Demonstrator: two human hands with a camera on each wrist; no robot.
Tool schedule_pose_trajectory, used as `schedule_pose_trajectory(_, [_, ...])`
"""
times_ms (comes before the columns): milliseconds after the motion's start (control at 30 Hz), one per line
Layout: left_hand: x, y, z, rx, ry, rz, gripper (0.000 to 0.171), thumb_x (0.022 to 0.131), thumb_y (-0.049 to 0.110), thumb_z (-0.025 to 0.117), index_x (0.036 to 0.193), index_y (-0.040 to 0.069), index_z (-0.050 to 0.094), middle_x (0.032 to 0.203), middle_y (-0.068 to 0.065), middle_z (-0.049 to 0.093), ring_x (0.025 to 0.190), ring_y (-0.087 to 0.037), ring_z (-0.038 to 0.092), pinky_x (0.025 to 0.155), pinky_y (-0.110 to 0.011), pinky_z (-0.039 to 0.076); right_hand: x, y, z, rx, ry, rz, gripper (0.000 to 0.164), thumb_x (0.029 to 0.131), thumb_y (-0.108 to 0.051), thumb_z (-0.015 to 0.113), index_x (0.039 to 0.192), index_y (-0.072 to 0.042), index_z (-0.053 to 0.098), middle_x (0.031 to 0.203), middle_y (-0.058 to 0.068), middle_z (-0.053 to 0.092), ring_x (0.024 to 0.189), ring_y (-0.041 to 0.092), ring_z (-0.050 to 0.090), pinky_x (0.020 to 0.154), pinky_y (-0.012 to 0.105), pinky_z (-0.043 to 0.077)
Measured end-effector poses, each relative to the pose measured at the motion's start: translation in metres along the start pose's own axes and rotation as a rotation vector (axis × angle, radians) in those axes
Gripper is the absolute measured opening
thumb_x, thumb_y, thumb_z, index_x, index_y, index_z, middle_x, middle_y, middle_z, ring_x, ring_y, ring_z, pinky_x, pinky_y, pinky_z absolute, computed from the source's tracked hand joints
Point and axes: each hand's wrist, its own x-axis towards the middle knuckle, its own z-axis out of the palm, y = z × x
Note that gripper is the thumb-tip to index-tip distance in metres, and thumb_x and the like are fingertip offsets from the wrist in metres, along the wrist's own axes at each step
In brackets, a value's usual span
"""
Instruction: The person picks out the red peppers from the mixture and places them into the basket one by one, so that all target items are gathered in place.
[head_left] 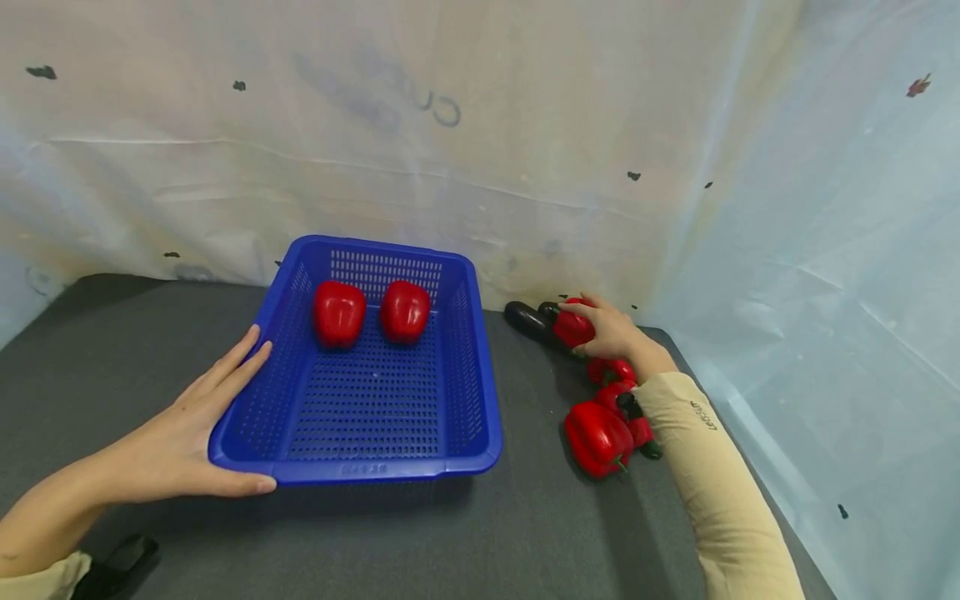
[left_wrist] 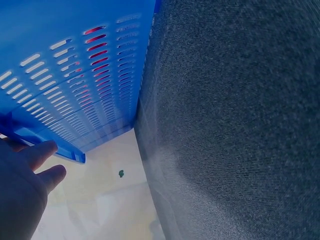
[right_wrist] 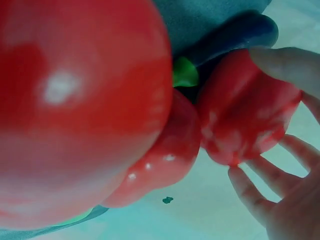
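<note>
1. Small dark lettering (head_left: 703, 415) runs along the right sleeve (head_left: 720, 500), too small to read with certainty.
2. The front rim of the blue basket (head_left: 360, 471) bears raised marks that cannot be made out.
3. Faint pen strokes (head_left: 442, 110) on the wall sheet (head_left: 525, 108) form no readable word.
4. The left hand (head_left: 187, 446) is spread wide at the basket's left front corner, thumb along the front rim, straight fingers against the left side.
5. The right arm reaches forward; the right hand (head_left: 617, 332) holds a red bell pepper (head_left: 574, 325) between thumb and fingertips, right of the basket, beside a dark eggplant (head_left: 528, 321).
6. Two red peppers (head_left: 339, 314) sit side by side in the basket's far half.
7. Nearer the sleeve, more red peppers (head_left: 597, 437) lie clustered on the grey surface (head_left: 540, 533).
</note>
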Motion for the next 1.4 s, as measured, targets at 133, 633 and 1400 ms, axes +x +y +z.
schedule_pose_trajectory(133, [0.0,0.0,0.0,-0.006,0.006,0.006,0.127,0.06,0.031,0.087,0.155,0.027,0.003,0.161,0.003,-0.013,0.141,-0.051,0.001,0.083,-0.083,0.021,-0.002,0.001,0.001,-0.033,-0.016,-0.017,0.076,0.079,-0.005,0.07,0.148,-0.009,0.036,0.156,0.026,0.016,0.14,0.046,0.018,0.106,0.067,0.026])
schedule_pose_trajectory(633, [-0.001,0.001,0.001,-0.008,0.007,0.006,0.127,0.06,0.031,0.087,0.155,0.027,0.004,0.162,0.003,-0.013,0.142,-0.05,0.001,0.083,-0.083,0.022,-0.008,0.005,0.004,-0.129,-0.008,0.019,0.09,0.076,-0.01,0.078,0.151,-0.017,0.029,0.154,0.019,0.024,0.128,0.051,0.035,0.089,0.06,0.047])
schedule_pose_trajectory(1400, [-0.001,0.002,0.0,-0.005,0.011,0.011,0.127,0.06,0.03,0.087,0.156,0.026,0.003,0.161,0.003,-0.013,0.141,-0.051,0.002,0.08,-0.082,0.026,-0.009,-0.005,0.01,0.027,0.087,-0.045,0.082,0.075,-0.016,0.08,0.146,-0.013,0.039,0.142,0.019,0.032,0.114,0.042,0.052,0.094,0.056,0.046])
